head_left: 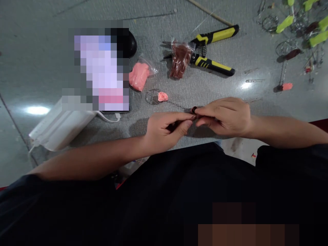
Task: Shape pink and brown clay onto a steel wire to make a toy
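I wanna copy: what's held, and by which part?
The left hand pinches a small brown piece by its lower part; the right hand's grip is unclear.

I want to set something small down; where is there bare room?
Bare: between the pink packet and thin dark rod; also between the cutters' handles and green-tipped wire pieces, beyond the small metal strip. Crowded: the upper-right corner.

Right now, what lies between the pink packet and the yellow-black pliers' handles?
The brown packet, lying across the blades; the head view shows it.
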A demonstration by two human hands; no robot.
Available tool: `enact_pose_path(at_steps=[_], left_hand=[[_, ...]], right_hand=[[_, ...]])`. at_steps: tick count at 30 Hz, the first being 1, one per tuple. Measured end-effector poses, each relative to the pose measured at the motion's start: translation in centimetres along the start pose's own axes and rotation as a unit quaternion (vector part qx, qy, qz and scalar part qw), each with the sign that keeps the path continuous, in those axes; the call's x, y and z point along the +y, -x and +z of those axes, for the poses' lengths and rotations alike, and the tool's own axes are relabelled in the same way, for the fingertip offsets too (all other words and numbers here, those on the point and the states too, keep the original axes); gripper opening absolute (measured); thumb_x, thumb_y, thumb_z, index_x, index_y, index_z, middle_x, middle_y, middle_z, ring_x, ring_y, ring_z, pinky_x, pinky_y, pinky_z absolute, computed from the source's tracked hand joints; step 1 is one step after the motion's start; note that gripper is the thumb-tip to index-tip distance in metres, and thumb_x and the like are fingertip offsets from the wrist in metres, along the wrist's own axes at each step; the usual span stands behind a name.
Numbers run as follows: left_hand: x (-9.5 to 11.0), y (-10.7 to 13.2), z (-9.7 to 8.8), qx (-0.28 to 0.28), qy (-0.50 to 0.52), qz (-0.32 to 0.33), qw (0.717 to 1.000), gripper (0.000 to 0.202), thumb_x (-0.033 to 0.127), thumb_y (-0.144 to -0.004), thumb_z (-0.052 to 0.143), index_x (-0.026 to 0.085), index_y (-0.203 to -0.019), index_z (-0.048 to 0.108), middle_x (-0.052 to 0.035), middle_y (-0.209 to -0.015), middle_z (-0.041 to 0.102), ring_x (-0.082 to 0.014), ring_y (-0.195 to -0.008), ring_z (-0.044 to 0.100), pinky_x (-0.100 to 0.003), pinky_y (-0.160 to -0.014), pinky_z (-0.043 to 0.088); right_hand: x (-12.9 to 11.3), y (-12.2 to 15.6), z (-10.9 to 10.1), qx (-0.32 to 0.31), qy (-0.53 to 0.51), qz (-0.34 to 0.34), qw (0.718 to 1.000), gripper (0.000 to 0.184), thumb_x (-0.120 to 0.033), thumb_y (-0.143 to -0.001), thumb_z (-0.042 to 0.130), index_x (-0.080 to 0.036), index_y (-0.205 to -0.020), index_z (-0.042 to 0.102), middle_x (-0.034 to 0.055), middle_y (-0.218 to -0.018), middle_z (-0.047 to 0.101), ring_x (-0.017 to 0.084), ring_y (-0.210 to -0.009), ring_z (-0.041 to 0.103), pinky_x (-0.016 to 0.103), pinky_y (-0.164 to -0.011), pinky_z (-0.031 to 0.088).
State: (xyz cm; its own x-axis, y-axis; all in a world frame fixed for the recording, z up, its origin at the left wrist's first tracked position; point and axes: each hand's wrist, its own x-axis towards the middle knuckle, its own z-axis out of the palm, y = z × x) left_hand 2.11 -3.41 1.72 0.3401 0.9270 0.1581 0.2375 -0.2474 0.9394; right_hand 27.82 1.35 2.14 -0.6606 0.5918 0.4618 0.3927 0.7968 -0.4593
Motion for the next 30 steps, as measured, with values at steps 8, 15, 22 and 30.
enact_pose_path(at_steps=[8, 15, 22, 30], left_hand=[[-0.2, -0.1, 0.2, 0.002, -0.035, 0.014, 0.999, 0.017, 0.022, -0.106, 0.071, 0.021, -0.115, 0.086, 0.0026, -0.074, 0.080, -0.0074, -0.058, 0.068, -0.018, -0.055, 0.053], [-0.5, -0.2, -0.1, 0.009, -0.100, 0.058, 0.993, 0.020, 0.023, -0.106, 0.073, 0.021, -0.123, 0.083, 0.0036, -0.074, 0.077, -0.0082, -0.060, 0.068, -0.020, -0.062, 0.055], [-0.9, -0.6, -0.6, -0.026, -0.174, 0.086, 0.981, 0.015, 0.027, -0.109, 0.068, 0.023, -0.109, 0.083, -0.0001, -0.082, 0.084, -0.0127, -0.070, 0.077, -0.024, -0.069, 0.058], [-1.8, -1.0, -0.9, -0.070, -0.229, 0.109, 0.965, 0.017, 0.027, -0.107, 0.065, 0.022, -0.109, 0.082, -0.0002, -0.073, 0.079, -0.0163, -0.069, 0.077, -0.029, -0.067, 0.055]], right_hand=[[-0.6, -0.4, -0.2, 0.007, 0.027, -0.045, 0.999, 0.009, -0.022, -0.108, 0.072, -0.026, -0.115, 0.077, -0.0042, -0.093, 0.084, 0.012, -0.073, 0.077, 0.026, -0.065, 0.061], [-0.7, -0.7, -0.3, -0.010, 0.019, -0.056, 0.998, 0.003, -0.020, -0.107, 0.072, -0.022, -0.106, 0.075, -0.0029, -0.085, 0.081, 0.012, -0.066, 0.070, 0.027, -0.061, 0.055], [-0.5, -0.6, -0.2, -0.022, 0.041, -0.060, 0.997, 0.005, -0.027, -0.107, 0.072, -0.022, -0.105, 0.074, -0.0033, -0.082, 0.080, 0.013, -0.064, 0.068, 0.029, -0.058, 0.051], [0.8, -1.2, -1.2, 0.004, 0.022, -0.038, 0.999, 0.012, -0.036, -0.105, 0.074, -0.025, -0.109, 0.073, -0.0053, -0.074, 0.074, 0.014, -0.060, 0.064, 0.031, -0.061, 0.047]])
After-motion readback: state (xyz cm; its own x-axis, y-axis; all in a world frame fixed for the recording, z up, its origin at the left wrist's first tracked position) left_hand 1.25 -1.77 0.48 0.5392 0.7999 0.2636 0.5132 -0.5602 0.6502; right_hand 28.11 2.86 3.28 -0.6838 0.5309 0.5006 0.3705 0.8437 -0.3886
